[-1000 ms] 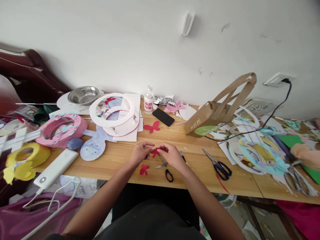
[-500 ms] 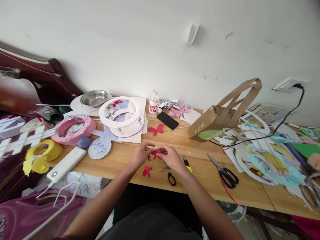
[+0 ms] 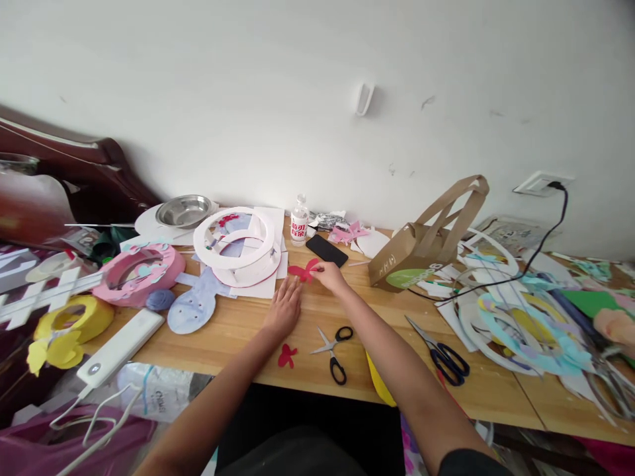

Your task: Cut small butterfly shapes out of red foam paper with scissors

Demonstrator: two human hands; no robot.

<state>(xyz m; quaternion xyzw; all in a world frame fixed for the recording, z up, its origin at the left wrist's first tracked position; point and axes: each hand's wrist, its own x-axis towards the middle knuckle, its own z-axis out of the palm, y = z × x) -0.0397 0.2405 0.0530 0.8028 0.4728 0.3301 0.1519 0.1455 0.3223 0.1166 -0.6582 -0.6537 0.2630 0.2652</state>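
A red paper butterfly (image 3: 300, 273) lies on the wooden table in front of me. The fingers of my right hand (image 3: 329, 276) are pinched at its right wing; whether a second, smaller red piece is under them is hard to make out. My left hand (image 3: 286, 308) rests flat on the table just below the left wing, fingers stretched out and holding nothing. A smaller red paper butterfly (image 3: 286, 356) sits nearer to me. Beside it is a pair of small scissors (image 3: 331, 347) with open blades and black handles.
Behind the butterfly are a black phone (image 3: 326, 251), a bottle (image 3: 299, 221) and white paper rings (image 3: 233, 248). A brown bag (image 3: 407, 258) and larger scissors (image 3: 441, 357) are on the right. A white power bank (image 3: 120, 347) and a pink ring (image 3: 139, 274) are at left.
Both hands have parted from the small red piece they held together. My right hand moved forward to the larger butterfly, while the left flattened onto the table. The small scissors are now uncovered.
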